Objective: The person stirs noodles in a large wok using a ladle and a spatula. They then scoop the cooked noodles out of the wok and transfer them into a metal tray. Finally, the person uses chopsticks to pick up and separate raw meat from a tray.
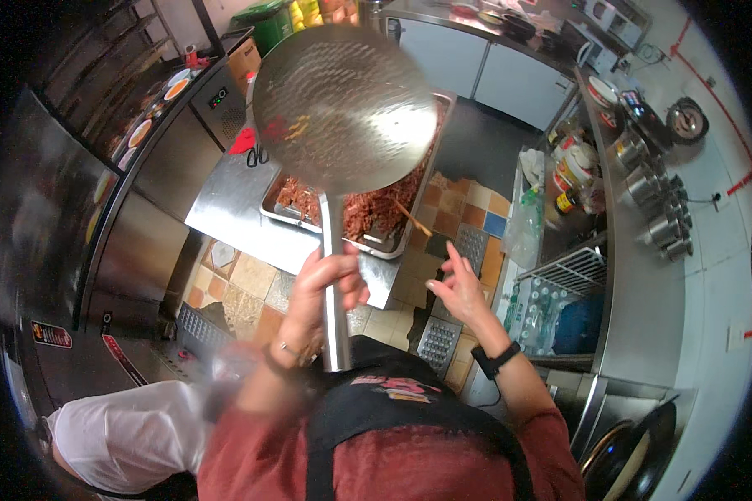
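My left hand (334, 282) grips the metal handle of a large perforated skimmer (344, 106), whose round bowl is raised over the work table. A few small yellow and red bits show at the bowl's left. Beneath and behind it, a metal tray (288, 216) of dark red, chopped food (376, 213) sits on the steel table (225, 206); the bowl hides much of the tray. A thin wooden stick (413, 218) sticks out over the tray's right edge. My right hand (457, 285) is raised beside the table with fingers apart, holding nothing.
Black-handled scissors (257, 156) and a red cloth-like item (243, 141) lie at the table's left. A person in a white sleeve (131, 432) is close at my left. On the right stands a steel counter (639, 313) with metal pots (648, 188); a wire rack (564, 272) and bottles are below.
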`<state>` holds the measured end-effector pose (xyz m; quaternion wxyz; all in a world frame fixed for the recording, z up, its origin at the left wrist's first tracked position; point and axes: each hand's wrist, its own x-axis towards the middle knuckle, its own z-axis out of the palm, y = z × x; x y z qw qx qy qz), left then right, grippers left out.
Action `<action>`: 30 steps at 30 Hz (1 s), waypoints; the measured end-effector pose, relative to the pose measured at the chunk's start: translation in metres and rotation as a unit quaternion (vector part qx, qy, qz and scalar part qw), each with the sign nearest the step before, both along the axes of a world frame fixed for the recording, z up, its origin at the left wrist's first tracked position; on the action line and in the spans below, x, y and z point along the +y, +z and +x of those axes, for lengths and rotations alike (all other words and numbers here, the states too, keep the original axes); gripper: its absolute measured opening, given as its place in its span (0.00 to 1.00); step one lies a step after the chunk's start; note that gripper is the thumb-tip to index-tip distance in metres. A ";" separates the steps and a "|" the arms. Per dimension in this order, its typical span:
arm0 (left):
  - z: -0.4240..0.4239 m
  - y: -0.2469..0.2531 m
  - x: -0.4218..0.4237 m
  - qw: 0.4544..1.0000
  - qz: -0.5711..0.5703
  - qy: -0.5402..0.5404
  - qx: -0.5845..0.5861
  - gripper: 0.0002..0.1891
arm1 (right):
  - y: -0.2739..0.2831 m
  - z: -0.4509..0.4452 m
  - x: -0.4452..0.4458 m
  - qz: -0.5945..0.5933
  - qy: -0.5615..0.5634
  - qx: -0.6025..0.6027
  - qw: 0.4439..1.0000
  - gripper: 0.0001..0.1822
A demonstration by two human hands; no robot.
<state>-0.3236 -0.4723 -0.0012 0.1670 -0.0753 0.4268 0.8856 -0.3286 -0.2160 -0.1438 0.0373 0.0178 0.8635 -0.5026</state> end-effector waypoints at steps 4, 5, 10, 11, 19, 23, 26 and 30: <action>0.007 -0.020 -0.030 0.991 0.046 0.119 -0.037 0.12 | 0.007 -0.080 -0.023 0.023 0.123 0.060 0.990 0.38; 0.005 -0.023 -0.033 0.988 0.049 0.143 -0.045 0.12 | -0.002 -0.097 -0.026 0.038 0.144 0.102 0.984 0.35; -0.006 -0.039 -0.057 0.964 -0.026 0.226 -0.134 0.12 | 0.004 -0.179 -0.028 -0.017 0.104 0.136 0.985 0.12; -0.010 -0.043 -0.063 0.963 -0.050 0.226 -0.138 0.12 | 0.009 -0.189 -0.024 -0.093 0.089 0.059 0.990 0.12; -0.031 -0.059 -0.066 0.950 -0.120 0.235 -0.169 0.12 | 0.049 -0.220 0.029 -0.183 0.045 -0.024 0.982 0.10; -0.038 -0.058 -0.054 0.943 -0.143 0.249 -0.169 0.12 | -0.021 -0.241 0.005 -0.314 0.005 -0.072 0.947 0.12; -0.044 -0.050 -0.034 0.930 -0.157 0.279 -0.179 0.11 | -0.030 -0.266 -0.019 -0.374 -0.001 -0.096 0.922 0.13; -0.043 -0.038 -0.005 0.918 -0.156 0.313 -0.186 0.13 | -0.028 -0.284 -0.047 -0.433 0.014 -0.146 0.889 0.13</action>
